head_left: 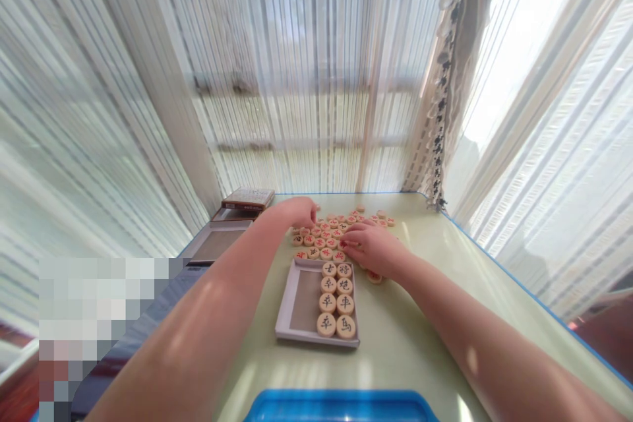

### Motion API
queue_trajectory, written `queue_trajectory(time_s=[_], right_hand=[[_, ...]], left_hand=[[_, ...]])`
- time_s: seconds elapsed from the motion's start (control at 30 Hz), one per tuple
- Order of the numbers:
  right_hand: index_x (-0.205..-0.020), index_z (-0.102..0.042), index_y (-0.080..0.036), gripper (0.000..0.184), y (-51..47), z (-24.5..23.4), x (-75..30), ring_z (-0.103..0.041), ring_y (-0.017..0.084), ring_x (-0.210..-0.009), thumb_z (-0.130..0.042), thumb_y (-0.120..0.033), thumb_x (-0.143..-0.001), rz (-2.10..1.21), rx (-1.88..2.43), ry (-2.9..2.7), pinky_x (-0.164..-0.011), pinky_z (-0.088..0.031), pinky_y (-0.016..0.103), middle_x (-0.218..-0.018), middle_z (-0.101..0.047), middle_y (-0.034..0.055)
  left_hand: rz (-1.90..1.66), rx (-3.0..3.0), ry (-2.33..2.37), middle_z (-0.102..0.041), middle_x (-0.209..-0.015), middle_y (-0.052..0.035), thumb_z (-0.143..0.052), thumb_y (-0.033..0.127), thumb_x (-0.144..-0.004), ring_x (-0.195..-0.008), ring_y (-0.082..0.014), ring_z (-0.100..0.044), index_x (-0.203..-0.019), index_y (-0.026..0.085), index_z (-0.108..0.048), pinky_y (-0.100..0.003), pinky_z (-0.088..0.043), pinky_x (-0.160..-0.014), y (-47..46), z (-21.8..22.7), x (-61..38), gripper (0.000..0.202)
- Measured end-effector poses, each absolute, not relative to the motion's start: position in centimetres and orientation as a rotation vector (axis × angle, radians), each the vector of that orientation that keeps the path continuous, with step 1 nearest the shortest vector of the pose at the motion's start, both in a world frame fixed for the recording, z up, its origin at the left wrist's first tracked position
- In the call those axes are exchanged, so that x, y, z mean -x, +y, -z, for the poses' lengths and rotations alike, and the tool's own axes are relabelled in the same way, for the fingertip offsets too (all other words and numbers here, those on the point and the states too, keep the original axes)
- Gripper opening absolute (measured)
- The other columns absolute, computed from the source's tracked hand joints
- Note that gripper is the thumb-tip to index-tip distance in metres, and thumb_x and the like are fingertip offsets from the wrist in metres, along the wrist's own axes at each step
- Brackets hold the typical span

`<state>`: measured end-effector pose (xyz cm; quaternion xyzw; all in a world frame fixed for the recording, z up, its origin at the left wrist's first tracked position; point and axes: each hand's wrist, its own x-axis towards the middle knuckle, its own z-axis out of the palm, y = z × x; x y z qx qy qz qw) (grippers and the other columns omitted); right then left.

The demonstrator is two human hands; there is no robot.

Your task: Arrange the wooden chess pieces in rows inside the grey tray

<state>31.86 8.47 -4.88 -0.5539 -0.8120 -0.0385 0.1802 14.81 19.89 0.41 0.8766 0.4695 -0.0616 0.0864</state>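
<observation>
Discs (332, 243) beside right grip (376, 248)

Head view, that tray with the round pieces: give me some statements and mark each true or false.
1. The near tray holds eight round pieces. True.
2. Those pieces carry red characters. False: theirs are black.
3. They line the tray's left side. False: its right.
4. The right hand is at the loose pieces beyond the tray. True.
5. The left hand is inside the tray. False: it is by the loose pieces.
6. A second tray lies to the left. True.
</observation>
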Motion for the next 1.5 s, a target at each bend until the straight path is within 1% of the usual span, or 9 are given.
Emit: queue_trajectory(time_s=[0.3,0.4,0.53,0.67,0.77,0.9,1.13,1.33,1.5], right_hand=[[-0.081,-0.068,-0.021,0.027,7.1,4.2,-30.1,-0.056,0.017,-0.08,-0.043,-0.032,-0.085,-0.101,1.471,-2.223,-0.074,-0.043,0.03,-0.08,-0.066,0.0037],[-0.092,-0.067,-0.021,0.031,7.5,4.7,-30.1,-0.056,0.019,-0.091,-0.04,-0.034,-0.087,-0.108,1.47,-2.173,-0.082,-0.042,0.033,-0.092,-0.067,0.005],[-0.113,-0.061,-0.025,0.042,8.8,5.0,-29.7,-0.046,0.021,-0.114,-0.03,-0.043,-0.089,-0.076,1.503,-2.233,-0.099,-0.031,0.039,-0.119,-0.059,0.0032],[-0.121,-0.054,-0.028,0.05,9.7,4.9,-29.4,-0.038,0.023,-0.122,-0.022,-0.05,-0.09,-0.039,1.594,-2.321,-0.103,-0.024,0.041,-0.129,-0.051,0.0001],[-0.112,-0.06,-0.027,0.048,9.8,4.8,-29.8,-0.046,0.02,-0.113,-0.021,-0.045,-0.091,0.043,1.551,-2.382,-0.099,-0.028,0.038,-0.12,-0.058,0.0012],[-0.098,-0.065,-0.023,0.044,9.6,4.9,-30.5,-0.051,0.019,-0.101,-0.023,-0.037,-0.093,0.161,1.603,-2.348,-0.093,-0.031,0.036,-0.106,-0.064,0.0045],[-0.088,-0.066,-0.021,0.033,9.5,4.8,-31.1,-0.051,0.023,-0.091,-0.034,-0.03,-0.087,0.288,1.845,-2.168,-0.082,-0.037,0.034,-0.098,-0.065,0.0063],[-0.08,-0.066,-0.021,0.023,9.7,5.1,-31.7,-0.052,0.025,-0.088,-0.045,-0.031,-0.077,0.148,2.041,-1.94,-0.065,-0.039,0.03,-0.077,-0.066,0.0067],[-0.079,-0.066,-0.021,0.018,10.3,5.4,-32.3,-0.053,0.023,-0.088,-0.051,-0.029,-0.072,0.073,2.084,-1.804,-0.065,-0.039,0.029,-0.072,-0.065,0.0054]], left_hand=[[0.127,-2.574,1.584,-0.069,-0.086,-0.0064,-0.056,0.01,-0.066,-0.077,-0.0206,-0.061,-0.082,0.019,-0.069,-0.029,-0.045,-0.07,16.4,-0.7,-13.0,0.023],[-0.057,-2.59,1.578,-0.068,-0.095,-0.0056,-0.054,0.013,-0.07,-0.084,-0.0207,-0.061,-0.09,0.022,-0.068,-0.029,-0.046,-0.074,15.7,1.1,-12.4,0.026],[-0.279,-2.597,1.535,-0.067,-0.099,-0.0055,-0.048,0.014,-0.075,-0.089,-0.0193,-0.06,-0.095,0.022,-0.066,-0.028,-0.045,-0.079,15.6,2.6,-11.4,0.028],[-0.226,-2.606,1.459,-0.068,-0.097,-0.0046,-0.048,0.015,-0.075,-0.087,-0.0179,-0.061,-0.092,0.022,-0.068,-0.025,-0.044,-0.077,15.2,2.0,-10.2,0.027],[-0.035,-2.588,1.35,-0.069,-0.086,-0.0027,-0.05,0.025,-0.075,-0.076,-0.0167,-0.06,-0.082,0.022,-0.068,-0.024,-0.043,-0.067,14.4,1.0,-9.2,0.02],[0.156,-2.468,1.233,-0.068,-0.076,-0.0014,-0.048,0.041,-0.077,-0.063,-0.0134,-0.057,-0.078,0.021,-0.067,-0.022,-0.039,-0.055,13.5,0.1,-8.4,0.028],[0.157,-2.399,1.151,-0.068,-0.078,0.0009,-0.052,0.024,-0.07,-0.058,-0.0105,-0.056,-0.081,0.021,-0.066,-0.02,-0.039,-0.05,14.0,0.5,-8.2,0.018],[0.135,-2.349,1.126,-0.067,-0.072,-0.0008,-0.055,0.026,-0.067,-0.058,-0.0118,-0.057,-0.074,0.019,-0.066,-0.021,-0.04,-0.052,14.3,0.9,-8.0,0.015],[0.15,-2.284,1.079,-0.067,-0.073,-0.0013,-0.058,0.027,-0.064,-0.057,-0.0111,-0.056,-0.073,0.018,-0.066,-0.02,-0.041,-0.053,14.0,0.7,-8.2,0.015]])
